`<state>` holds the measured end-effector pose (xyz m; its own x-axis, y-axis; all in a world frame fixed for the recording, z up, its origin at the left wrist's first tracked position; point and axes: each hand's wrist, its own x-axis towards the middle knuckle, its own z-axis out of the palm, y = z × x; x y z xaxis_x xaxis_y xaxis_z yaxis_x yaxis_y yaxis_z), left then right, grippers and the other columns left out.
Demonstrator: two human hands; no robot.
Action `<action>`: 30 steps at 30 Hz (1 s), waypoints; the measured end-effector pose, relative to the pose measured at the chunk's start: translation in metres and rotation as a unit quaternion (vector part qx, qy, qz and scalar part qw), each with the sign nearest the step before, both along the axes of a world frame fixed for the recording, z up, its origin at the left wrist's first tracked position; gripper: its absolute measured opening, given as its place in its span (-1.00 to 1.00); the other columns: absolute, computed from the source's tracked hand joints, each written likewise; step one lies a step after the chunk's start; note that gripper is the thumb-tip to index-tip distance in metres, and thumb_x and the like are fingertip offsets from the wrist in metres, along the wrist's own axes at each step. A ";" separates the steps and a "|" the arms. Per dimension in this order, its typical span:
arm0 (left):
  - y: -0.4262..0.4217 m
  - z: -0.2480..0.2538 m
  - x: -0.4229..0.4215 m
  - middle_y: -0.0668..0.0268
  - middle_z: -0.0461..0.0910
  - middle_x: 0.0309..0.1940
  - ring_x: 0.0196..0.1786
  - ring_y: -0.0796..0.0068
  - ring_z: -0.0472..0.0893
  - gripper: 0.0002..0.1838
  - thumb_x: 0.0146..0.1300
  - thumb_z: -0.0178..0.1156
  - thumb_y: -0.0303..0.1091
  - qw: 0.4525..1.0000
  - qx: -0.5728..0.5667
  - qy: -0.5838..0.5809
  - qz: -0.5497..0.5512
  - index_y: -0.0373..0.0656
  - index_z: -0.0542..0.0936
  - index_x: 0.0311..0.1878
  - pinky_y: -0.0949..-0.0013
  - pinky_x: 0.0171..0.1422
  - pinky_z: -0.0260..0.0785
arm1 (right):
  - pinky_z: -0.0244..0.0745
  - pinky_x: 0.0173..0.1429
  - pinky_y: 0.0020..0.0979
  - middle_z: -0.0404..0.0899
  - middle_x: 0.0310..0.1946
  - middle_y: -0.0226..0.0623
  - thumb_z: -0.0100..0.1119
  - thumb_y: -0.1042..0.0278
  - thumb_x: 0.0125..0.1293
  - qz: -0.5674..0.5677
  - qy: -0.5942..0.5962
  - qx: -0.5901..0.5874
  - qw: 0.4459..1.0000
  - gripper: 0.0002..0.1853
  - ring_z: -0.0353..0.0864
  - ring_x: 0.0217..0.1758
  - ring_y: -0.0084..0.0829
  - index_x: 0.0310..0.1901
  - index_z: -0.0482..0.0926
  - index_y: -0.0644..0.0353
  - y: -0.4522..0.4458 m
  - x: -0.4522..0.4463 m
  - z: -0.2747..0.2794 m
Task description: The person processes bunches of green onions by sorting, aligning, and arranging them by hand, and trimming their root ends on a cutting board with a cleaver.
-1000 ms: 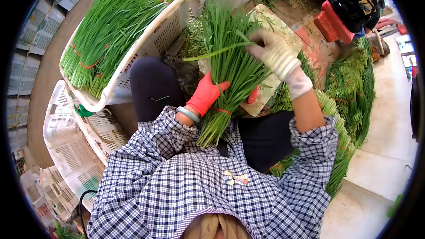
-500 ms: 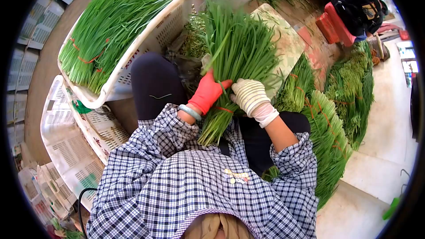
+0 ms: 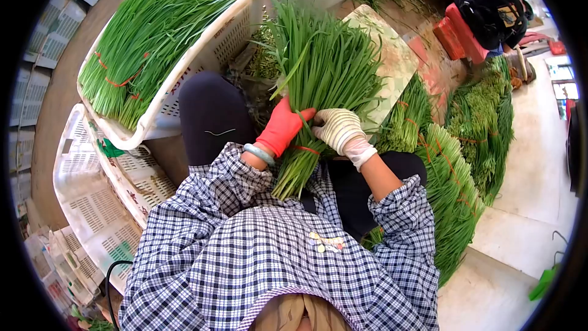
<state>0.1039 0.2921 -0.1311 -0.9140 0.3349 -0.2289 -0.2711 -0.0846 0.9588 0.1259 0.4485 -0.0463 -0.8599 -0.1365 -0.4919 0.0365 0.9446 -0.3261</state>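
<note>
A bundle of long green stalks (image 3: pixel 331 61) stands over my lap, its leafy ends pointing away and its cut ends toward my body. My left hand (image 3: pixel 283 127), in a red glove, is wrapped round the bundle from the left. A red band (image 3: pixel 305 149) circles the stalks just below that hand. On the bundle's right side, my right hand (image 3: pixel 340 129), in a striped white glove, has its fingers closed against the stalks beside the left thumb. Its fingertips are partly hidden.
A white crate (image 3: pixel 211 55) full of banded green bundles stands at the upper left, with other crates (image 3: pixel 92 190) below it. More bundles (image 3: pixel 450 190) lie to my right. A board (image 3: pixel 383 55) lies behind the held bundle. Another person (image 3: pixel 496 9) is at the upper right.
My right hand has come down from the leafy part to the bundle's right side and closed there. The loose leaf it held out is no longer stretched across. My left hand keeps its hold.
</note>
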 end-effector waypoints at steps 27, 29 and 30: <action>-0.002 0.000 -0.002 0.22 0.60 0.06 0.08 0.37 0.57 -0.37 0.18 0.37 -0.38 0.999 0.001 -0.012 -0.044 -0.31 0.38 0.29 0.32 0.21 0.42 | 0.54 0.03 -0.42 0.65 -0.13 -0.32 0.12 0.64 0.22 -0.117 0.292 -0.551 0.773 -0.52 0.62 -0.13 -0.48 0.21 0.49 0.17 -0.024 -0.030 0.077; -0.001 -0.003 -0.004 0.24 0.58 0.09 0.10 0.38 0.55 -0.36 0.18 0.36 -0.39 0.998 0.048 -0.009 -0.034 -0.30 0.36 0.31 0.32 0.23 0.40 | 0.48 0.20 -0.37 0.64 -0.03 -0.34 0.11 0.68 0.18 -0.035 0.344 -0.459 0.818 -0.41 0.60 0.05 -0.43 0.30 0.44 0.16 -0.014 -0.042 0.086; 0.000 -0.003 -0.005 0.24 0.58 0.09 0.10 0.38 0.55 -0.36 0.18 0.36 -0.39 0.998 0.051 -0.003 -0.032 -0.30 0.36 0.31 0.32 0.23 0.40 | 0.43 0.28 -0.35 0.63 0.02 -0.35 0.11 0.70 0.16 0.020 0.333 -0.375 0.865 -0.36 0.57 0.15 -0.39 0.34 0.41 0.16 -0.002 -0.051 0.087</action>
<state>0.0987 0.2916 -0.1338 -0.8887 0.4141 -0.1967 -0.2852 -0.1634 0.9444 0.0752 0.4465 0.0406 -0.9058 -0.2386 0.3501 -0.4227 0.4539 -0.7844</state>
